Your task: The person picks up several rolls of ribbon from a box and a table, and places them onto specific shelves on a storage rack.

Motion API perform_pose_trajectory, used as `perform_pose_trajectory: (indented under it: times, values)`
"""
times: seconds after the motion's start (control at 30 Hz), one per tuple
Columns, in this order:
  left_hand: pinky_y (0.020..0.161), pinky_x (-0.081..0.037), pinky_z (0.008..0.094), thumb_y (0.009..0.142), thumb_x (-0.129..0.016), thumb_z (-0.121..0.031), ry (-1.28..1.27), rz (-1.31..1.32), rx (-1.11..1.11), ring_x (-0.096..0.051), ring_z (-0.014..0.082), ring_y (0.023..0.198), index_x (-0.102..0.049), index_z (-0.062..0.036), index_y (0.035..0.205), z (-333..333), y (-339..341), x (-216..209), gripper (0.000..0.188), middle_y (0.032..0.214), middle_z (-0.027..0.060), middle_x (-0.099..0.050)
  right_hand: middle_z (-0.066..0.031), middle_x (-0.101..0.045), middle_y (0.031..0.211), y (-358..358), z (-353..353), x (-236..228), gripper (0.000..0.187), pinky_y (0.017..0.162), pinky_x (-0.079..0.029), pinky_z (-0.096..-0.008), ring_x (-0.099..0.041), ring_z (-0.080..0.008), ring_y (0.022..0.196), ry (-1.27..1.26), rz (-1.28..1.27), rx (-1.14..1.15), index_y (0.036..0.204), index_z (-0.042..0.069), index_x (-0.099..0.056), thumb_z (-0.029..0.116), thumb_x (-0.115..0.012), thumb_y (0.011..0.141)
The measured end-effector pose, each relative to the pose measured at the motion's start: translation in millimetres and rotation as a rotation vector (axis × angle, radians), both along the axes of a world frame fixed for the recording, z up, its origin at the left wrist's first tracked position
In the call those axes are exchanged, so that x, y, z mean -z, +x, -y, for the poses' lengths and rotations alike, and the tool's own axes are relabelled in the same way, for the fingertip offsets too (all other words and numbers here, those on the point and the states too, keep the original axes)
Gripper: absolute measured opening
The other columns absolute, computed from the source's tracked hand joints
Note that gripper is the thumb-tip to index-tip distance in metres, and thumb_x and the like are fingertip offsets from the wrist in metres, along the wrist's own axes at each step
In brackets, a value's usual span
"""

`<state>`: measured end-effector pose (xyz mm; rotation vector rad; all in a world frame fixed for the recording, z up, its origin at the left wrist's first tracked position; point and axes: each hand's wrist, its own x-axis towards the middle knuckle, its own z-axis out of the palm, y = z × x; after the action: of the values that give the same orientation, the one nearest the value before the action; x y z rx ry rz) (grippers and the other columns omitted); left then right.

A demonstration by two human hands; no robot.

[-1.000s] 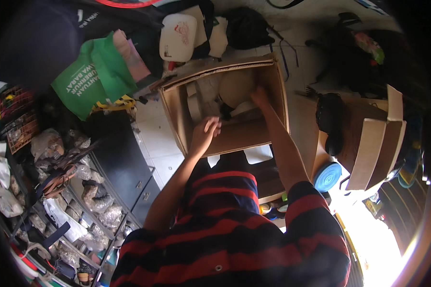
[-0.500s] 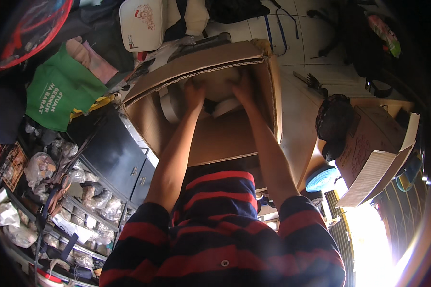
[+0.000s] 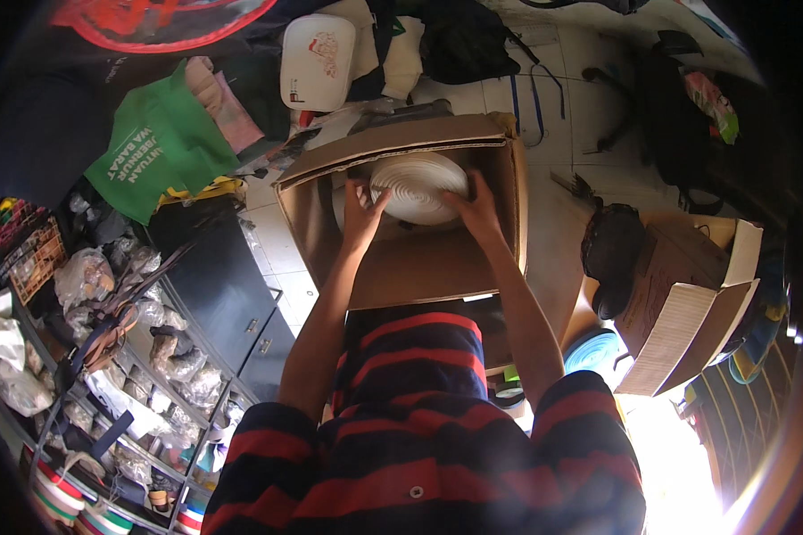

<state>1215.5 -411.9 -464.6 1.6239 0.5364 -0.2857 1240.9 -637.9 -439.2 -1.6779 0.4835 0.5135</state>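
Both my arms reach forward into an open cardboard box (image 3: 401,267). Between my hands is a wide, flat roll of white webbing (image 3: 422,185), its spiral coil facing up near the box's mouth. My left hand (image 3: 362,217) grips the roll's left edge, thumb on the coil. Along the right edge my right hand (image 3: 478,212) holds it with curved fingers. Another pale, curved thing shows under and left of the roll, mostly hidden.
On the right stands a second open cardboard box (image 3: 665,299) beside a light-blue roll (image 3: 592,353). Shelves (image 3: 156,357) with plastic-wrapped goods and a dark cabinet (image 3: 210,285) line the left. A green bag (image 3: 161,147) and a white case (image 3: 317,62) lie farther off.
The white roll has come up out of the box's shadow between my hands, its coiled face now plain to see. My hands have risen with it. The whole view has shifted slightly.
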Motion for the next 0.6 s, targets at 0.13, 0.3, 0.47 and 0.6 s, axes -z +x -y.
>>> perform_pose_trajectory:
  times: [0.13, 0.3, 0.47, 0.6]
  values:
    - [0.085, -0.044, 0.0304, 0.084, -0.071, -0.015, -0.035, 0.01, -0.021, -0.053, 0.0188, 0.1, -0.034, -0.0015, 0.12, -12.9, -9.1, -42.7, 0.054, 0.112, 0.0151, -0.052, -0.0156, -0.061, 0.111, -13.5, 0.5, -20.6, 0.061, 0.09, -0.044, -0.0323, -0.056, -0.0207, 0.102, 0.324, -0.169, -0.005, 0.122, -0.005, -0.047, 0.023, -0.077, 0.076]
    - [0.083, -0.046, 0.0347, 0.089, -0.064, -0.024, 0.249, -0.102, 0.116, -0.06, 0.0245, 0.096, -0.047, 0.0023, 0.121, -35.0, -25.1, -94.6, 0.044, 0.105, 0.0193, -0.061, -0.0221, -0.05, 0.129, -36.5, -23.1, -38.0, 0.086, 0.1, -0.038, -0.0367, -0.048, -0.0284, 0.12, 0.253, -0.286, -0.31, 0.14, -0.006, -0.029, 0.033, -0.075, 0.078]
    - [0.083, -0.047, 0.0384, 0.091, -0.059, -0.023, 0.508, 0.025, 0.143, -0.061, 0.0351, 0.095, -0.052, 0.0039, 0.117, -38.1, -44.0, -109.4, 0.037, 0.104, 0.0254, -0.061, -0.0274, -0.037, 0.139, -43.6, -12.5, 26.0, 0.09, 0.108, -0.031, -0.0417, -0.035, -0.037, 0.132, -0.126, -0.23, -0.388, 0.14, -0.004, -0.029, 0.033, -0.077, 0.074]
    - [0.082, -0.047, 0.0404, 0.09, -0.061, -0.021, 0.639, 0.106, 0.158, -0.061, 0.0399, 0.095, -0.051, 0.0057, 0.116, -40.7, -42.1, -114.1, 0.038, 0.105, 0.0273, -0.06, -0.0252, -0.039, 0.137, -50.6, 20.2, 128.4, 0.092, 0.107, -0.034, -0.043, -0.038, -0.0387, 0.129, -0.551, 0.097, -0.511, 0.136, -0.002, -0.035, 0.028, -0.084, 0.063]
